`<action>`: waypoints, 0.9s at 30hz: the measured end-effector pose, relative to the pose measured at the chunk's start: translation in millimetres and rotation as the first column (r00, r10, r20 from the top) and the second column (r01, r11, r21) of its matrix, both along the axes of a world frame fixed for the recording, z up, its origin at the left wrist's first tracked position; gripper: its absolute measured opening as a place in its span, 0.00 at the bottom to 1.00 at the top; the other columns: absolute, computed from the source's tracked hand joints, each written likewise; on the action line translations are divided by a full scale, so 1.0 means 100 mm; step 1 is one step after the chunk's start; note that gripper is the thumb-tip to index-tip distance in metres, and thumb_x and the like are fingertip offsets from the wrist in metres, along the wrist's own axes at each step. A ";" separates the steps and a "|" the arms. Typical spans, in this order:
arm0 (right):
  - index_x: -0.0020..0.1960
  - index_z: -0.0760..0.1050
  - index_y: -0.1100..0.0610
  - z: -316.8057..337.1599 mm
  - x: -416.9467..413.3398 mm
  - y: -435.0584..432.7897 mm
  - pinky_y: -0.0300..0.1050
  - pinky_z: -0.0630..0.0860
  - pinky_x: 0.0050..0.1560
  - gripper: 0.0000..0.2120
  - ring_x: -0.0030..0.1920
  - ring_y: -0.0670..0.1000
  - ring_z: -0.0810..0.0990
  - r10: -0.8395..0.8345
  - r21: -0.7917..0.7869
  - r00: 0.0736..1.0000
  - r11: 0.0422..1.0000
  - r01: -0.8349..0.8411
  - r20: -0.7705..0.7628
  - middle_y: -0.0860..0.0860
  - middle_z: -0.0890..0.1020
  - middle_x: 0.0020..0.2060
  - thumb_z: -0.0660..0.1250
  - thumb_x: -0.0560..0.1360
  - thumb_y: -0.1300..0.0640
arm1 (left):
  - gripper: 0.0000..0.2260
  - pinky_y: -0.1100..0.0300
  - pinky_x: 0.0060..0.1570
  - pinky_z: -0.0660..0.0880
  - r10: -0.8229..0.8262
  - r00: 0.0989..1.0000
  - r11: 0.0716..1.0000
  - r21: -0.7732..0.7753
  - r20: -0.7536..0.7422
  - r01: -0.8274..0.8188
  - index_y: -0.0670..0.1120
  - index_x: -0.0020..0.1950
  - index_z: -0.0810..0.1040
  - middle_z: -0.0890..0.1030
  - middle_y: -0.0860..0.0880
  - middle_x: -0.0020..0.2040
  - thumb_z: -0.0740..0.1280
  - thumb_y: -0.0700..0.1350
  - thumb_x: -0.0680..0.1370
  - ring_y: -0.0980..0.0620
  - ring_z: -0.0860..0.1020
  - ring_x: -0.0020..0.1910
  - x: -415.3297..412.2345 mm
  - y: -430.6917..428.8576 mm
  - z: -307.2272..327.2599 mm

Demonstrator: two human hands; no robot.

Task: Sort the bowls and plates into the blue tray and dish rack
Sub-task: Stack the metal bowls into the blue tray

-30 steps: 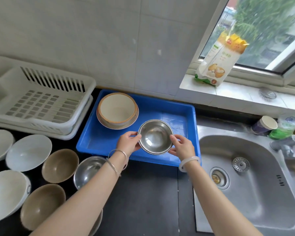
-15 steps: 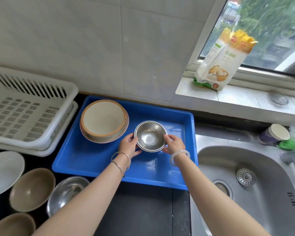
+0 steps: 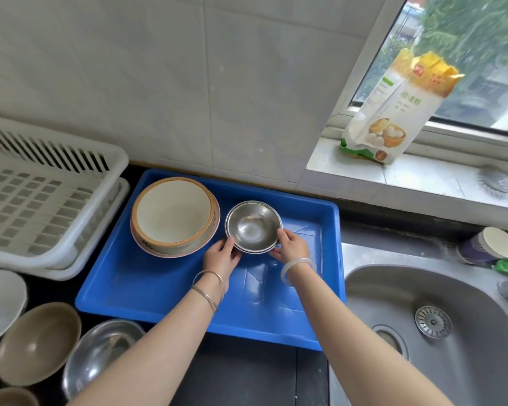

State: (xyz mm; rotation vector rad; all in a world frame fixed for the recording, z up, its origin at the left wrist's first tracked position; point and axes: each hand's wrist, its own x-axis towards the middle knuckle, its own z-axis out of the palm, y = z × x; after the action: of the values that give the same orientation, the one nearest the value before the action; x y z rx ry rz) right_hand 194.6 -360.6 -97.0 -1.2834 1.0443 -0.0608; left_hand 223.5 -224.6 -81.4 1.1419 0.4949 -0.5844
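Nearest me on the worktop point(image 3: 247, 376) sit a brown bowl point(image 3: 38, 344) and a larger steel bowl point(image 3: 100, 356). Past them my left hand point(image 3: 222, 256) and right hand point(image 3: 291, 247) pinch the near rim of the small steel bowl point(image 3: 252, 227), one on each side, low in the blue tray point(image 3: 159, 291) just beside the cream bowl point(image 3: 173, 215); resting or not, I cannot tell. I judge it light, stiff and hard to break but slick, so opposite rim edges are the place to hold
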 end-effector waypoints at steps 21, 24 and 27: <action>0.47 0.74 0.56 0.11 0.01 0.00 0.50 0.77 0.51 0.10 0.46 0.56 0.80 -0.004 -0.030 1.000 1.000 0.004 0.013 0.55 0.78 0.48 0.55 0.79 0.58 | 0.16 0.56 0.60 0.70 0.028 1.000 0.999 0.016 0.003 -0.028 0.36 0.67 0.69 0.74 0.38 0.65 0.58 0.38 0.80 0.41 0.72 0.66 0.03 -0.02 0.11; 0.56 0.74 0.56 0.23 -0.09 0.04 0.48 0.76 0.47 0.11 0.45 0.55 0.79 0.024 -0.132 1.000 0.991 -0.023 0.007 0.53 0.79 0.50 0.55 0.80 0.58 | 0.18 0.56 0.62 0.70 -0.048 0.998 0.995 0.089 0.031 0.045 0.35 0.70 0.65 0.71 0.37 0.68 0.59 0.37 0.80 0.40 0.71 0.67 -0.05 0.09 0.16; 0.53 0.74 0.55 0.39 -0.26 0.17 0.47 0.75 0.46 0.10 0.43 0.53 0.79 0.090 -0.179 0.995 0.980 -0.081 0.043 0.53 0.79 0.48 0.55 0.79 0.59 | 0.17 0.58 0.60 0.71 -0.134 0.987 0.980 0.157 0.083 0.120 0.36 0.68 0.68 0.73 0.38 0.65 0.60 0.37 0.79 0.42 0.74 0.64 -0.18 0.26 0.25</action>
State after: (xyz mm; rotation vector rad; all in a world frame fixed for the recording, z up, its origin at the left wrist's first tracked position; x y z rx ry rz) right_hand 168.9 -343.8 -58.1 -1.4793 0.9545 -0.1228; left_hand 205.8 -198.5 -56.2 1.3469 0.3925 -0.6084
